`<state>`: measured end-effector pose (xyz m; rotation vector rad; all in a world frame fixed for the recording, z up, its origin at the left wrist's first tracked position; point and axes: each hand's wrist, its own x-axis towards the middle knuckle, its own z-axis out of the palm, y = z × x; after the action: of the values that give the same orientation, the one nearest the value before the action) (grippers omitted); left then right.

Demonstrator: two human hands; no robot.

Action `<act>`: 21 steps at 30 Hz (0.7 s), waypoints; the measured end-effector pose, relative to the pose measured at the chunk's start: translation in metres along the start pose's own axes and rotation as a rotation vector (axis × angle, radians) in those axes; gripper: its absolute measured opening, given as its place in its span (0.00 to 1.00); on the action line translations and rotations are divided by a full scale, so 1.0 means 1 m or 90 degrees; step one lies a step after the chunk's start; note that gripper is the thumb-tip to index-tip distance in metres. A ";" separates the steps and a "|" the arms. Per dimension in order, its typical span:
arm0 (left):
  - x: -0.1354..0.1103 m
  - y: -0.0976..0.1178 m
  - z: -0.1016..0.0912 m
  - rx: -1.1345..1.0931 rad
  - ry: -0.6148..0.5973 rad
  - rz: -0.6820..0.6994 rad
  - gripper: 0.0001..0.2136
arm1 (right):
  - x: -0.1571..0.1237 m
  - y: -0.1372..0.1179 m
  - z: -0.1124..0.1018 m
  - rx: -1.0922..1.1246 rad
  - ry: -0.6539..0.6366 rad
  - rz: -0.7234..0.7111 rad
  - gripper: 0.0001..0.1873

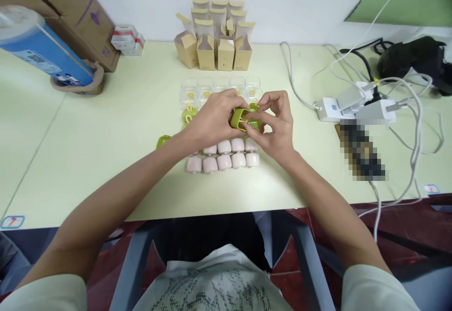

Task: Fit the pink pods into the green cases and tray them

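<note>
My left hand (212, 120) and my right hand (277, 125) meet above the pale green table (106, 127), both closed on a small green plastic case (243, 118) held between their fingertips. Just below the hands lie two rows of several pale pink rounded pieces (226, 155). Behind the hands stand several clear plastic cases (197, 89) with yellow parts inside. More green pieces (189, 113) lie left of my left hand, and one green piece (163, 140) peeks out beside my left forearm.
Several open tan cardboard boxes (215, 42) stand at the back. A blue cylinder (38, 49) and brown cartons (77, 14) sit at the far left. A white power strip (332, 109) with adapters and cables, plus a black bag (413, 56), occupy the right.
</note>
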<state>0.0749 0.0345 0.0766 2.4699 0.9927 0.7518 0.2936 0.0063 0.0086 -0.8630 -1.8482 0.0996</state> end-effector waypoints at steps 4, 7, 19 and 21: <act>0.002 -0.001 -0.003 -0.001 -0.022 0.010 0.08 | -0.001 0.001 0.003 -0.025 -0.009 -0.027 0.04; 0.002 0.000 -0.006 -0.006 -0.043 0.014 0.08 | -0.001 0.000 0.007 -0.021 0.011 -0.076 0.04; 0.003 -0.006 -0.019 -0.060 -0.005 0.029 0.20 | 0.003 -0.010 -0.001 0.121 0.043 0.164 0.21; 0.003 -0.006 -0.019 -0.058 0.026 0.042 0.23 | 0.008 -0.014 -0.003 0.245 0.042 0.259 0.27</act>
<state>0.0624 0.0434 0.0897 2.4287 0.8746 0.8526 0.2869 -0.0004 0.0223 -0.9397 -1.5009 0.6516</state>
